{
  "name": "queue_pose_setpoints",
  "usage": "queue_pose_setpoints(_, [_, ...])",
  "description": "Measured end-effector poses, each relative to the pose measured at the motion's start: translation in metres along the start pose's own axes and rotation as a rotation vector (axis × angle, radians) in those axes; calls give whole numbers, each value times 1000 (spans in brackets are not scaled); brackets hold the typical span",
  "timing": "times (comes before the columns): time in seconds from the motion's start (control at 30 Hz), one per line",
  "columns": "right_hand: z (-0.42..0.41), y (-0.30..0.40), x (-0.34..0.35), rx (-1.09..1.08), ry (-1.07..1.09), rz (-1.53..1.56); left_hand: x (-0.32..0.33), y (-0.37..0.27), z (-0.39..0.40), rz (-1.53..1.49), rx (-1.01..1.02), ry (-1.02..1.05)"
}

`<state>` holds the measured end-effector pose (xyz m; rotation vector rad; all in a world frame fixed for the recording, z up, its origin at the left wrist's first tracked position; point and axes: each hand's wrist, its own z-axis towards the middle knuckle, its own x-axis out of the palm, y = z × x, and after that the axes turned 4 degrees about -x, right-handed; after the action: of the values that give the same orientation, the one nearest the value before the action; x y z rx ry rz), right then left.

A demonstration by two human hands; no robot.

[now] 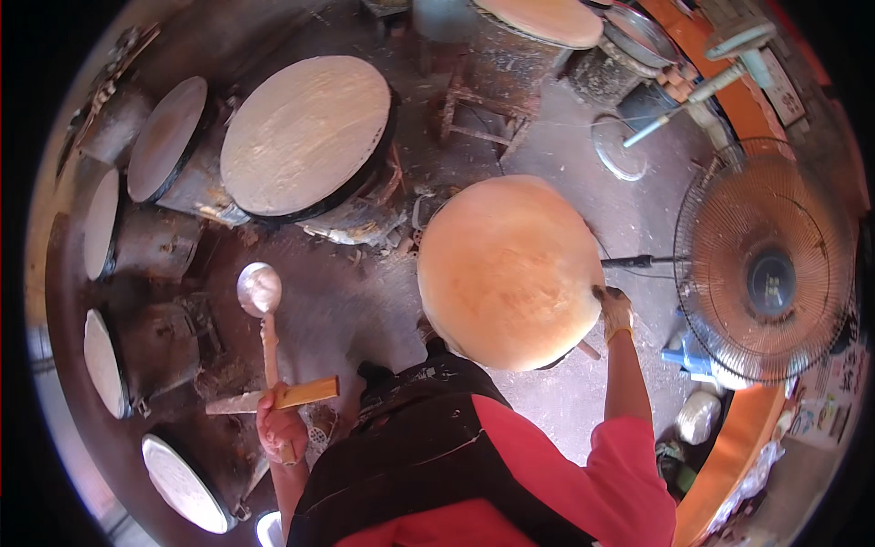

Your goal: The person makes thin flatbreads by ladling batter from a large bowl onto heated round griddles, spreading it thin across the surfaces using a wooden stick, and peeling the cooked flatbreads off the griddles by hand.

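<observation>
My left hand [281, 422] grips the handle of a metal ladle [260, 290], its bowl pointing away from me, together with a flat wooden scraper or paddle [309, 392] lying crosswise. My right hand [615, 309], in a light glove with dark fingertips, is at the right edge of a large round thin sheet [509, 273], pale orange-brown, which looks like a flatbread or crepe. Its fingers meet the rim of the sheet; what supports the sheet underneath is mostly hidden. Left of the sheet, a large round griddle [307, 137] covered with a pale layer stands on a drum-like stove.
Several smaller round griddles [168, 140] on metal drums curve along the left. A standing fan [765, 267] is close on the right, its pole reaching behind the sheet. Another covered griddle [547, 19], a metal basin [639, 37] and a rusty stool frame [487, 123] stand farther ahead.
</observation>
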<state>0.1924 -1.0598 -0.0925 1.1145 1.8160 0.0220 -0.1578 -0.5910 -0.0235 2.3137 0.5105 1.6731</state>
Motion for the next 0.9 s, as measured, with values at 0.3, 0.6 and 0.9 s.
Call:
queue_pose_setpoints(0.3, [-50,84,75,-903,-148,-78,-23,33,-43,-9,219,32])
queue_pose_setpoints(0.6, [-381,87,267,-1097,1638,-283,-111,46,-193,-212,534,46])
queue_pose_setpoints(0.9, [-629,-161,315,-2110,2034,-1247,-251,98,-387,-363,1019,78])
